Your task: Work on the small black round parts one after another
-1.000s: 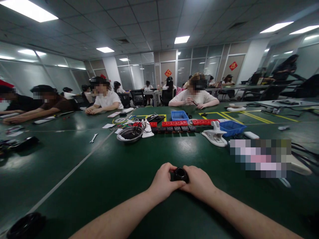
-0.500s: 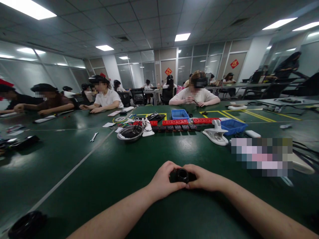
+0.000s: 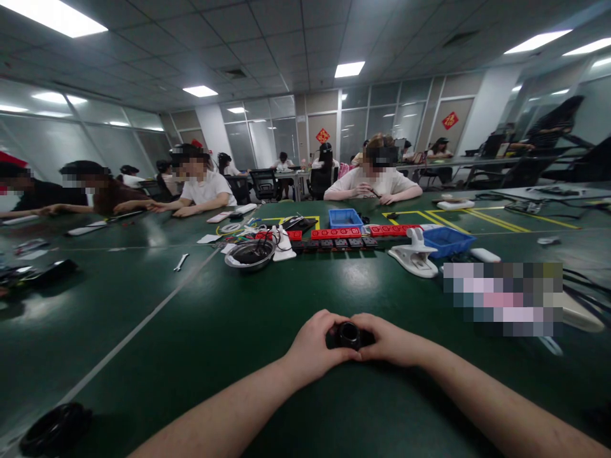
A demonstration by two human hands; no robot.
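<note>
Between my two hands, low in the middle of the head view, is a small black ring-shaped part (image 3: 349,334) with a round opening facing me. My left hand (image 3: 317,343) curls round its left side, thumb below and fingers above. From the right, my right hand (image 3: 386,340) closes on the same part, its thumb meeting the left one. Darker material shows behind the ring, mostly hidden by the fingers. Both hands are low over the green table (image 3: 267,305).
A metal bowl (image 3: 251,266) holds a black cable. Red socket strips (image 3: 335,233), a white clamp (image 3: 415,257) and blue trays (image 3: 449,240) stand beyond my hands. A wrench (image 3: 181,262) and a black round object (image 3: 55,429) lie left. People sit around the tables.
The black part has tilted slightly between my fingers, which have barely shifted. At the left, a person's arm now reaches further to the left over the table.
</note>
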